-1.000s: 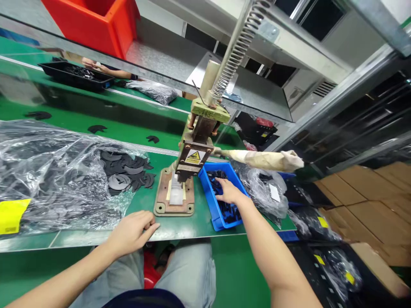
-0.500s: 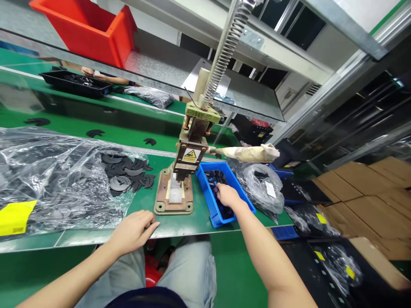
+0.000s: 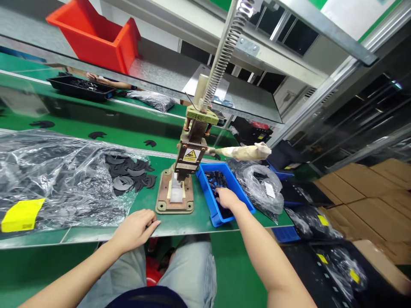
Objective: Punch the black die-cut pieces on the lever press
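My right hand [image 3: 227, 198] reaches into a blue bin [image 3: 215, 220] of small black parts, fingers curled down among them; what they grip is hidden. My left hand [image 3: 136, 228] rests on the green bench edge with fingers loosely curled and nothing visible in it. Between the hands stands a hand press [image 3: 189, 160] on a brown base plate [image 3: 162, 206], its wrapped lever [image 3: 244, 152] pointing right above the bin. A spring [image 3: 224, 47] rises from the press top.
A clear plastic bag [image 3: 48, 175] of flat black rings with a yellow label [image 3: 22, 214] lies left. Loose black rings [image 3: 131, 173] spill beside the press. More bagged parts [image 3: 261, 186] sit right of the bin. A red bin [image 3: 96, 38] is on the shelf. Another person's hands [image 3: 96, 78] work at a black tray behind.
My right hand has drawn slightly nearer inside the blue bin. The view has shifted a little; my left hand stays on the bench edge.
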Tool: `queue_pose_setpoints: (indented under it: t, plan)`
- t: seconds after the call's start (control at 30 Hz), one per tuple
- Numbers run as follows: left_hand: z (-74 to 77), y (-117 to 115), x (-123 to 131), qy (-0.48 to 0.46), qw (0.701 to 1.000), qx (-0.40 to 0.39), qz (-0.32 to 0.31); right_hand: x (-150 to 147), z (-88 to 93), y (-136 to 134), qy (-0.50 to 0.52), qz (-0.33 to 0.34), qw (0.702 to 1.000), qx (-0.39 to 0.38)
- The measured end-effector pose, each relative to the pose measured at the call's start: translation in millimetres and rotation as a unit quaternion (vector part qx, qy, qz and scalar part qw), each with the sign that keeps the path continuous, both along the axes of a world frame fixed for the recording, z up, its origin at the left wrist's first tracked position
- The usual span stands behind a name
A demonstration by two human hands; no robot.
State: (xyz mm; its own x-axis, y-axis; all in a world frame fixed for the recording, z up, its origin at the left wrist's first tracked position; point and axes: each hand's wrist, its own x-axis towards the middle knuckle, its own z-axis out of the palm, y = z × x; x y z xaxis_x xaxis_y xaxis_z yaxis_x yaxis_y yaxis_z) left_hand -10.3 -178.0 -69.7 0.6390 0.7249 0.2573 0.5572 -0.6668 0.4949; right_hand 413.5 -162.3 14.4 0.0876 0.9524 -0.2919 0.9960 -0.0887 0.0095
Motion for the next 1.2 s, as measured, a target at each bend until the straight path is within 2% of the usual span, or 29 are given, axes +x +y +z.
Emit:
queue_pose_setpoints:
  t: [0.2,0.33,0.43,0.57,0.67,0.83,1.07,1.13,1.2]
  plan:
    - [0.7,1.7,-3.4,-0.028,0.998,-0.060,0.010,21.4,21.3,-24.7,0.056,-0.047,0.986,0.150]
    - [16.3,3.4,-0.7,-0.097,0.992,-0.078,0.017,18.2,33.5,-49.3,0.114,-0.073,0.957,0.258]
    - [42.8,0.8,11.0,-0.144,0.988,-0.047,0.006,-9.0,36.8,-67.0,0.167,-0.048,0.933,0.316]
    - [81.4,-6.7,35.7,-0.187,0.980,-0.039,-0.049,-69.5,33.6,-86.9,0.239,0.043,0.901,0.360]
    - [96.7,-10.1,50.7,-0.215,0.972,-0.043,-0.088,-110.4,28.1,-97.2,0.286,0.106,0.879,0.368]
    - [97.6,-14.0,53.5,-0.241,0.963,-0.040,-0.112,-144.7,20.1,-101.3,0.322,0.190,0.841,0.391]
    - [94.0,-17.8,39.5,-0.246,0.962,-0.052,-0.102,-153.1,13.5,-99.0,0.322,0.200,0.841,0.386]
    - [94.3,-18.1,38.5,-0.246,0.962,-0.077,-0.094,-153.5,12.7,-98.0,0.319,0.207,0.841,0.384]
    - [93.5,-17.9,40.0,-0.242,0.955,-0.150,-0.078,-154.4,12.6,-96.6,0.306,0.222,0.843,0.382]
